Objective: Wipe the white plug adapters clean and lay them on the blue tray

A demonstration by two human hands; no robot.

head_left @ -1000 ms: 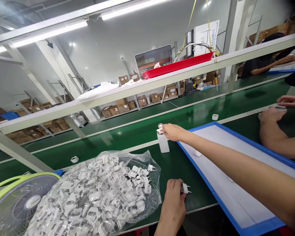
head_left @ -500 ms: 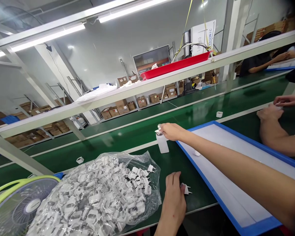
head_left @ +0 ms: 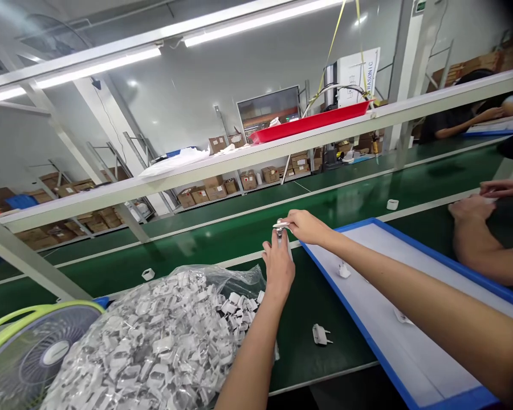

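My right hand [head_left: 304,225] pinches the shiny metal top of a white bottle [head_left: 280,226] that stands on the green mat near the belt. My left hand [head_left: 277,267] is wrapped round the body of the same bottle, hiding most of it. A single white plug part [head_left: 320,334] lies loose on the mat in front of me, apart from both hands. A clear plastic bag full of several white plug parts [head_left: 162,341] sits at my left.
A blue-rimmed white tray [head_left: 393,285] holds two small white parts on my right. A green conveyor belt [head_left: 222,228] carries small white pieces. A fan [head_left: 29,353] stands at lower left. Another person's hands [head_left: 474,205] work at far right. A shelf rail crosses overhead.
My left hand let go of the plug part, left it on the mat, and moved up to grip the bottle. The right hand stayed on the bottle top.
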